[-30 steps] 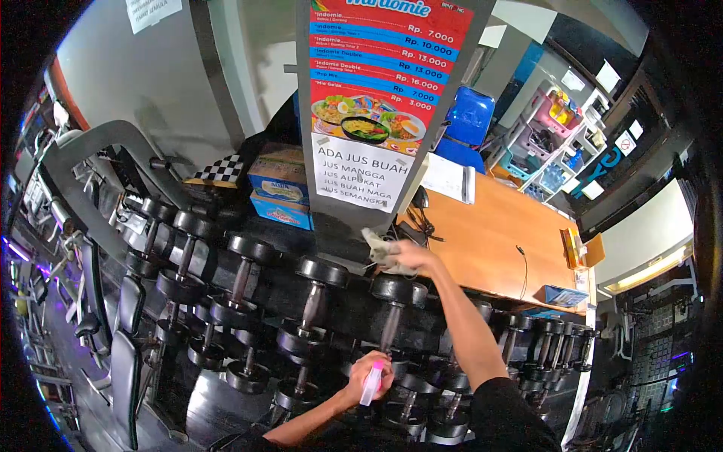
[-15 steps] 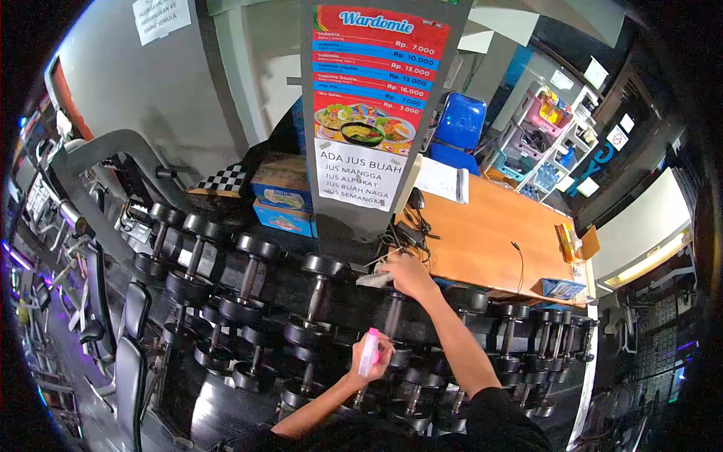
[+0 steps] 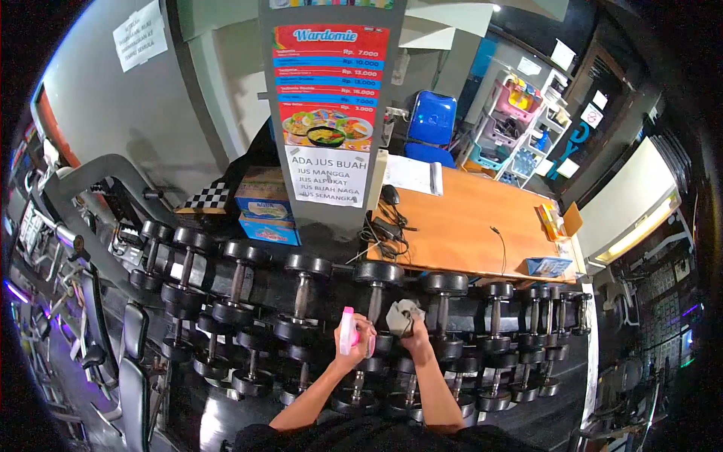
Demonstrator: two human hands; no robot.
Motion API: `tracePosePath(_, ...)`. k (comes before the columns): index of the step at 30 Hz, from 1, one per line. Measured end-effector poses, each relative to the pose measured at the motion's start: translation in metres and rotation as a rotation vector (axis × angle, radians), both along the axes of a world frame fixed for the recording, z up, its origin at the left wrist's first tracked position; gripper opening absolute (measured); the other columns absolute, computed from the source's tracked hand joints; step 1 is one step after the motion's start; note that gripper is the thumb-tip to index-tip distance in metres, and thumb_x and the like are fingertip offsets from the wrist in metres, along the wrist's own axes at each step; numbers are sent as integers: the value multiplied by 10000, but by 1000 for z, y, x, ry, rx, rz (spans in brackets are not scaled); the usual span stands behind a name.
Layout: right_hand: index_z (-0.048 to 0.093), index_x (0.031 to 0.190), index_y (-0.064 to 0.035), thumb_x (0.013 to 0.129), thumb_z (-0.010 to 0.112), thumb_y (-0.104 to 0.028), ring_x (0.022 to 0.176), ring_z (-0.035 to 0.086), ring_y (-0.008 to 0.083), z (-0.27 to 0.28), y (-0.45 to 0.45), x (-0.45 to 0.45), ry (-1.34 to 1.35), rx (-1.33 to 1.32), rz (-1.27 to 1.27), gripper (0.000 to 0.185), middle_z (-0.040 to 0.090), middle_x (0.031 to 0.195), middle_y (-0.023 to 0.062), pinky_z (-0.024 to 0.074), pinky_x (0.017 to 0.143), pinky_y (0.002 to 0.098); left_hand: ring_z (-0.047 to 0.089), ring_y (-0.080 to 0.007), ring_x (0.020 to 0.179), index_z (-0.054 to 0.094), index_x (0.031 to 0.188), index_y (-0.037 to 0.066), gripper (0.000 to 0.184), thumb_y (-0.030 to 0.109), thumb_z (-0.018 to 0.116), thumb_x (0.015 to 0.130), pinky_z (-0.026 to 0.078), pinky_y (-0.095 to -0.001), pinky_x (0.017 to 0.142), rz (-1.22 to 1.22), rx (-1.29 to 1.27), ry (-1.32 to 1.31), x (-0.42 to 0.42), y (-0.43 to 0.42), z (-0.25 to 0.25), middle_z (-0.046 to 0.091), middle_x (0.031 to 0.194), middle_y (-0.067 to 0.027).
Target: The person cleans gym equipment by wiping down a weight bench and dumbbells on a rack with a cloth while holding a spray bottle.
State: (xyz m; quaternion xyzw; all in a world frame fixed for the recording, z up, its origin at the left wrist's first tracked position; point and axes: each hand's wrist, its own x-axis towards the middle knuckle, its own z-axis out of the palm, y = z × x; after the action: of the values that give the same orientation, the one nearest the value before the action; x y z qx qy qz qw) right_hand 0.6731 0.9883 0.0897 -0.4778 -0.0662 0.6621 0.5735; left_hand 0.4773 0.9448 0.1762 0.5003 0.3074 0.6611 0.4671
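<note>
A pink and white spray bottle point(image 3: 349, 331) is held in my left hand point(image 3: 360, 343), whose fingers wrap round it. Just to the right, my right hand point(image 3: 416, 337) grips a crumpled greyish cloth point(image 3: 404, 317). Both hands are in front of a rack of black dumbbells. Between and behind them stands one dumbbell point(image 3: 379, 273) with a metal handle, partly hidden by the left hand. Another dumbbell point(image 3: 445, 283) is to the right of the cloth, apart from it.
Behind the rack is an orange-brown desk point(image 3: 459, 218) with cables point(image 3: 388, 233). A grey pillar point(image 3: 331, 226) bears a menu poster point(image 3: 331, 83). Water cartons point(image 3: 267, 211) stand left of it. A black padded bench point(image 3: 134, 392) is at the left.
My right hand with the cloth has come down and back from the dumbbell's top, beside my left hand. The left hand has moved slightly up and left with the bottle. The view has shifted.
</note>
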Motion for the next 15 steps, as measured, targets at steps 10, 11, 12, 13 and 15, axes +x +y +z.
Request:
tracePosePath(10, 542, 901, -76, 970, 349, -148, 654, 578, 190, 54, 83, -33, 507, -182, -181, 217, 593, 794, 53, 522, 583, 327, 582, -127, 617, 494, 1012, -1, 165, -38, 571, 871, 497, -283, 583, 79, -265, -76, 3, -56, 11, 551, 717, -38)
tracePosePath(11, 541, 910, -80, 976, 355, -162, 637, 573, 190, 71, 82, -37, 478, -320, -269, 215, 590, 782, 51, 524, 568, 336, 582, -129, 621, 490, 1012, -3, 171, -45, 573, 868, 499, -289, 587, 114, -274, -46, 1, -65, 19, 542, 731, -33)
tracePosePath(12, 541, 910, -80, 976, 355, -162, 637, 573, 190, 54, 81, -33, 481, -315, -263, 215, 590, 782, 51, 524, 568, 336, 582, -131, 625, 485, 1011, -5, 178, -52, 574, 865, 502, -294, 591, 152, -283, -19, -1, -70, 22, 533, 746, -28)
tracePosePath(13, 548, 943, -87, 982, 362, -178, 700, 603, 201, 14, 77, -22, 639, -134, -179, 211, 609, 827, 55, 545, 630, 349, 584, -129, 631, 485, 1016, -7, 187, -69, 570, 860, 502, -295, 594, 149, -301, -61, -4, -75, 15, 514, 749, -19)
tracePosePath(15, 554, 1053, -112, 992, 385, -220, 890, 644, 231, 42, 60, -36, 633, -40, -187, 210, 639, 980, 61, 564, 788, 383, 588, -128, 632, 494, 1022, -13, 176, -57, 570, 869, 501, -283, 591, 189, -356, -42, -12, -85, 13, 488, 708, -7)
